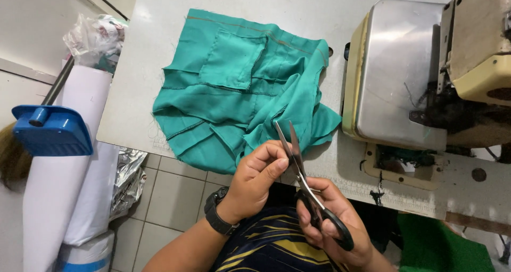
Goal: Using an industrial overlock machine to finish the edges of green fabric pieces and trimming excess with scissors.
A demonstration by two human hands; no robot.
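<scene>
A: Where the table (133,85) ends at its near edge, what lies over it?

B: Item one, teal cloth (239,91): folded and rumpled, a sewn patch pocket facing up, stitched hems showing. Its lower folds overhang the near edge; the far and left margins of the table stay bare around it.

A: Hands?

B: Left hand (258,179): fingers closed, thumb and forefinger pinching a fold of the cloth at the table's near edge. Black watch (219,214) on that wrist. Right hand (332,218): clamped on the scissors (303,176), fingers through the black loops, blades slightly parted and pointing up and away, tips touching the pinched fold just beside the left thumb.

A: To the right?

B: Sewing machine (426,64): cream body, steel plate, standing near the cloth's right corner with a narrow strip of table between. Dark lint and thread sit under its head.

A: Left of the table?

B: White rolls (69,160) upright against the table's side, a blue dustpan (50,129) across them, a plastic bag (96,37) above, crumpled foil (128,179) below. Tiled floor (175,197) shows open between the rolls and the person's lap.
</scene>
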